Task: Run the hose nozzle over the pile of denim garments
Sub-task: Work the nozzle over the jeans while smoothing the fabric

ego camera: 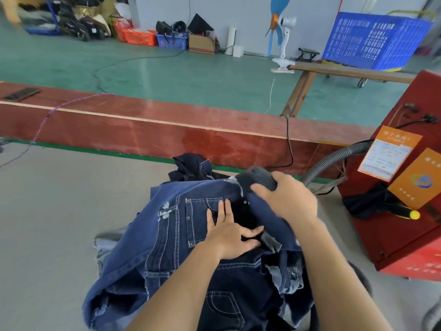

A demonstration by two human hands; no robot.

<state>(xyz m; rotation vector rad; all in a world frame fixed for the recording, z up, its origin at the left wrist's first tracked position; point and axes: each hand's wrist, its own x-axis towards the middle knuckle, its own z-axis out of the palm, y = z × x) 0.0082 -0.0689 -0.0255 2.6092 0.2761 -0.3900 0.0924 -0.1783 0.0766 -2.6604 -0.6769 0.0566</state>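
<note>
A pile of dark blue denim garments (pixel 167 247) with white stitching lies on the grey table in front of me. My right hand (pixel 288 197) grips the dark grey hose nozzle (pixel 256 177), whose tip sits at the far edge of the top garment. A grey ribbed hose (pixel 334 158) runs from the nozzle to the red machine on the right. My left hand (pixel 229 231) presses flat on the top garment, fingers spread, just left of a dark opening in the cloth.
A red machine (pixel 405 230) with orange labels stands at the right, close to the pile. A red wooden board (pixel 167 130) borders the table's far side, with a phone (pixel 21 94) at its left end. Beyond are a green floor, a blue crate (pixel 374 39) and a fan.
</note>
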